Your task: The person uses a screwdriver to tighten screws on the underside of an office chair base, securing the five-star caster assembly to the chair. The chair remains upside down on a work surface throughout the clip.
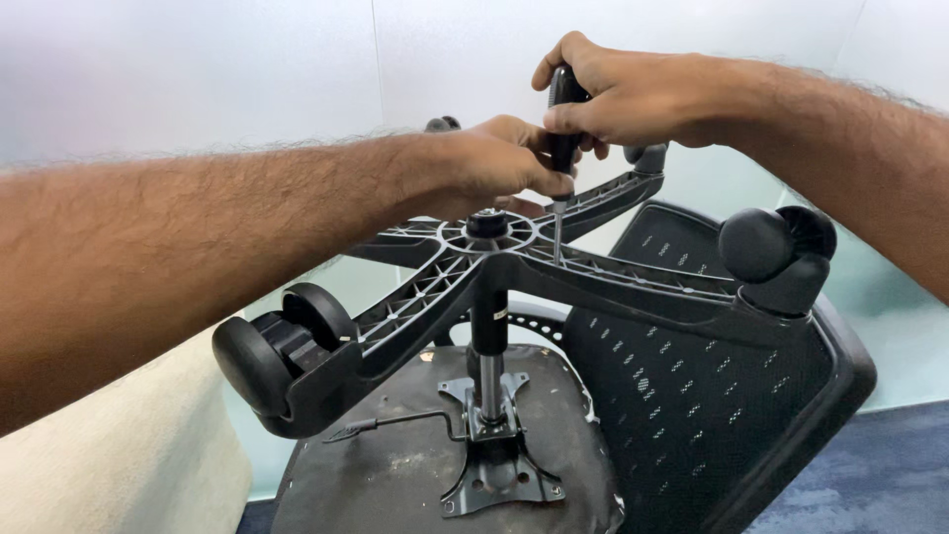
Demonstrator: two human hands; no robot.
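Observation:
An office chair lies upside down, its black star base [633, 282] up in the air with castor wheels [771, 247] at the arm ends. My right hand [633, 94] grips the black handle of a screwdriver [561, 148] held upright, its tip pressed into the ribbed base near the hub [486, 225]. My left hand [499, 158] reaches across and closes around the lower part of the same screwdriver just above the shaft. The gas-lift column [488, 346] runs down to a metal plate [494, 465] on the seat underside.
The black mesh backrest [712, 396] lies to the right on a blue carpet [860, 475]. A cream cushion or sofa edge [129, 465] sits at the lower left. A frosted glass wall [247, 69] stands behind. Another castor [287, 346] juts toward me at left.

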